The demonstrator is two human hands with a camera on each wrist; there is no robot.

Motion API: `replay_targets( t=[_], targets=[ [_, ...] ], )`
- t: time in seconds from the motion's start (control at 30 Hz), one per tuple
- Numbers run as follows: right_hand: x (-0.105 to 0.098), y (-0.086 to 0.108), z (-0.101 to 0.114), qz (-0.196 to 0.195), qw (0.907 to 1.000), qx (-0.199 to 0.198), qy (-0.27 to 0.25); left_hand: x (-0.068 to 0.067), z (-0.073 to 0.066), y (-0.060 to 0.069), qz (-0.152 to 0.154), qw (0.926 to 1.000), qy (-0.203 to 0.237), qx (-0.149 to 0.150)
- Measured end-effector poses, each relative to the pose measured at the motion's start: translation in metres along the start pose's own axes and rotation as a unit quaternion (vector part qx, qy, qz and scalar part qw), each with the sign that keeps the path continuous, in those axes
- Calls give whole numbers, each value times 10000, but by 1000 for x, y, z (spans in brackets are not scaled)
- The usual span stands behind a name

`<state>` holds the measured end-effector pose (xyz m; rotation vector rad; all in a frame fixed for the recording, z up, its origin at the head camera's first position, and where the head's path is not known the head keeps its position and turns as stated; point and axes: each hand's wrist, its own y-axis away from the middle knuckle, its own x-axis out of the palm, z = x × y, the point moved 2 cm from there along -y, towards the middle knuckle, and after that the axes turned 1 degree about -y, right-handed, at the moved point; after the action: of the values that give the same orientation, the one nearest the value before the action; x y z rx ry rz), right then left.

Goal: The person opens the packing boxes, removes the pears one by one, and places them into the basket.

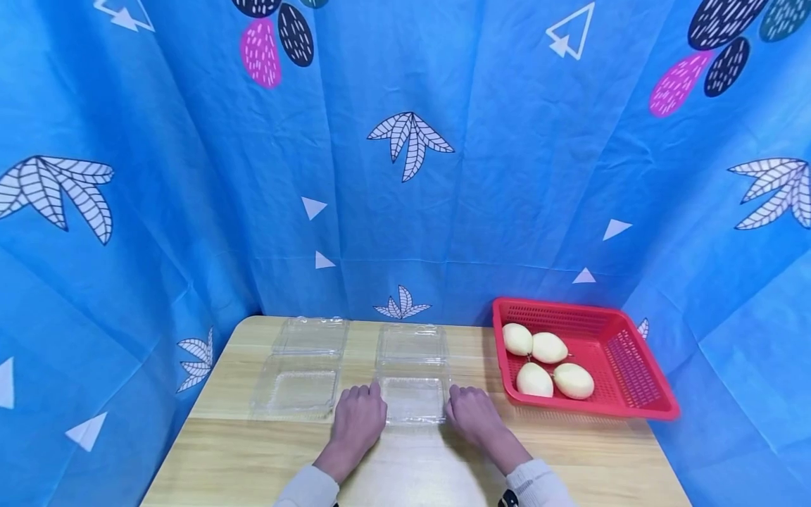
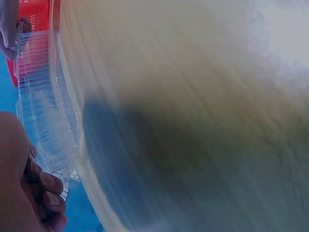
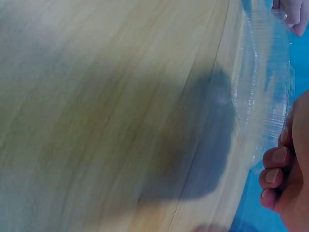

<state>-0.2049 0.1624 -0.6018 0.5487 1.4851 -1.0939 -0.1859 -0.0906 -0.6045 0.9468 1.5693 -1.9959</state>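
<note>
A clear plastic clamshell box (image 1: 413, 398) lies open on the table, its lid half toward the back. My left hand (image 1: 359, 415) pinches its left edge, fingers curled under the thumb. At the opposite edge, my right hand (image 1: 474, 414) holds the box the same way. The left wrist view shows the curled left fingers (image 2: 52, 186) beside the box's ribbed wall (image 2: 43, 106). In the right wrist view the right fingers (image 3: 274, 171) are curled next to the clear wall (image 3: 263, 92). No fruit is in this box.
A second open clear clamshell box (image 1: 298, 387) lies to the left. At right stands a red plastic basket (image 1: 640, 401) holding several pale, pear-like fruits (image 1: 574, 381). Blue patterned cloth (image 1: 405, 232) hangs behind the wooden table (image 1: 253, 465) and along both sides.
</note>
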Motion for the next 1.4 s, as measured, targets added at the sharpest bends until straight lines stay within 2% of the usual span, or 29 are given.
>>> replay_targets(
  t=[0.3,0.53,0.7,0.83,1.1,1.3,1.4],
  targets=[
    [0,-4,2,111,9997,147,142,2,1,-4,-39,10000,-47,-30],
    [0,-6,0,55,9996,225,152,3,0,-5,294,9994,64,-158],
    [-3,-6,2,-54,9995,258,167,2,0,-5,226,9997,-73,-76],
    [-7,-8,3,46,9988,490,63,0,1,-8,127,9999,-84,-60],
    [-17,-9,4,227,9955,908,-107,-6,0,-8,659,9952,537,-489],
    [-30,-6,6,102,9951,975,-153,-11,-2,-6,685,9955,436,-489],
    [-39,-5,7,-92,9953,935,-248,-15,0,-6,719,9957,368,-459]
  ],
)
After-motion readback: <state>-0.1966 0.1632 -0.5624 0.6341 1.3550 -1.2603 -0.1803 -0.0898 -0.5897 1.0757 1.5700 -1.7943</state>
